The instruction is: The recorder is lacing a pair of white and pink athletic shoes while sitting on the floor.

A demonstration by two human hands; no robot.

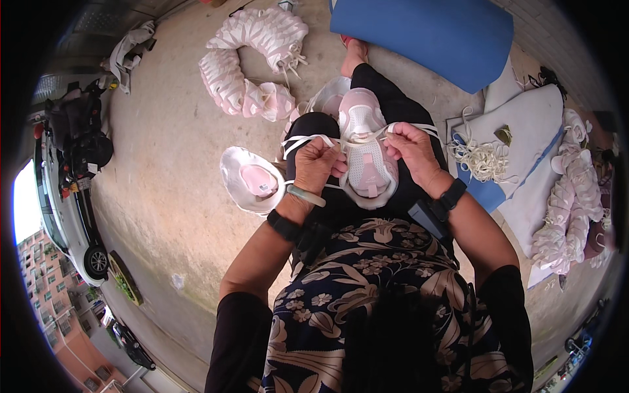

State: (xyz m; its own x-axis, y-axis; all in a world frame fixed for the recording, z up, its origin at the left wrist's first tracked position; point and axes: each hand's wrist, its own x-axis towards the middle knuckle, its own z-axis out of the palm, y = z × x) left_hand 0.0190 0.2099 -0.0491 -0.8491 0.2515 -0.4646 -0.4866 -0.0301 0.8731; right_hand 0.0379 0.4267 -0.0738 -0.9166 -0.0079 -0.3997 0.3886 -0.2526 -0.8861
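Gripping a white lace [308,139], the left hand [316,164] and right hand [411,149] close over the pink shoe upper [368,164].

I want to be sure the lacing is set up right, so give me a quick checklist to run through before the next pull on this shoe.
1. Pink and white shoe resting steady on the lap: ok.
2. Left hand has a closed grip on the white lace: ok.
3. Right hand pinching the lace's other end: ok.
4. Lace through the correct eyelets: cannot tell, fingers hide them.
5. Spare laces on the grey cushion to the right: ok.
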